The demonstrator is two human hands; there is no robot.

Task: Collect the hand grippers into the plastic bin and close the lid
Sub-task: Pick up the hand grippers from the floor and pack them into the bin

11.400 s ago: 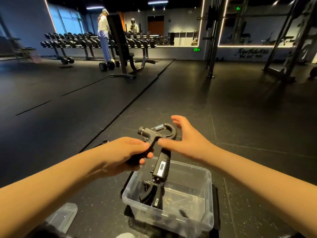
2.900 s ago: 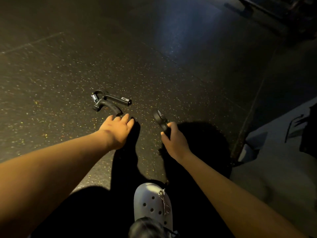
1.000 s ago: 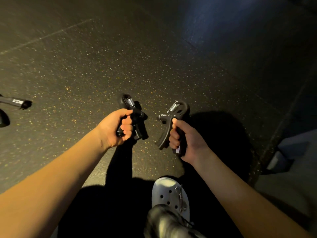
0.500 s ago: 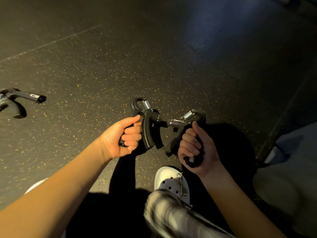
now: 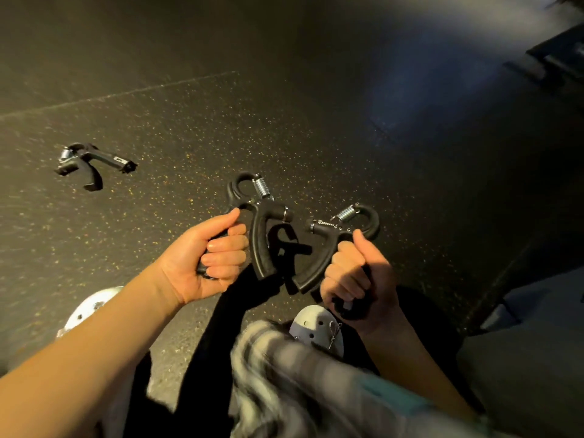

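My left hand [image 5: 202,260] clenches a black, steel-sprung plastic hand gripper [image 5: 260,245] by one handle, my right hand [image 5: 363,276] a matching gripper [image 5: 330,233]; probably light, stiff. A third gripper [image 5: 91,161] lies far left.

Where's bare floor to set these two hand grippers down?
Bare floor stretches beyond the left hand and right hand, between the loose hand gripper at left and the dark equipment top right. Crowded nearer: left-held gripper, right-held gripper, white shoe.

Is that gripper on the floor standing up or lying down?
Lying down: the hand gripper lies flat on the floor, handles spread.
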